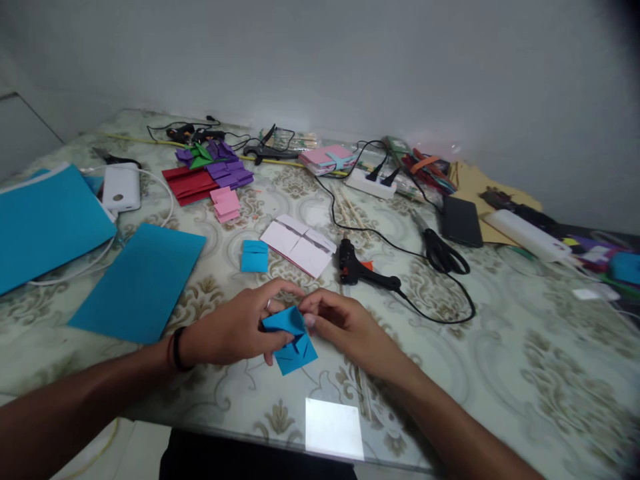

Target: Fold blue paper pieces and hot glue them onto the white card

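Observation:
Near the table's front edge, my left hand (245, 323) grips a folded piece of blue paper (296, 357), thumb on top and fingers behind. Flaps stand up from the paper at its creases. The fingertips of my right hand (345, 323) pinch its upper right corner. Just beyond my hands lies a smaller folded blue paper square (255, 257). Beside that is a folded white paper piece (299, 244) with a reddish underside. To the right rests a black glue gun (367, 270) with its cord trailing off.
Blue sheets (143, 280) and a white power bank (121, 187) lie at left. Red (190, 185), purple (230, 170) and pink folded papers (226, 204) sit farther back. Black-handled scissors (443, 250), a phone (461, 220) and a power strip (373, 183) occupy the right. Cords cross the table.

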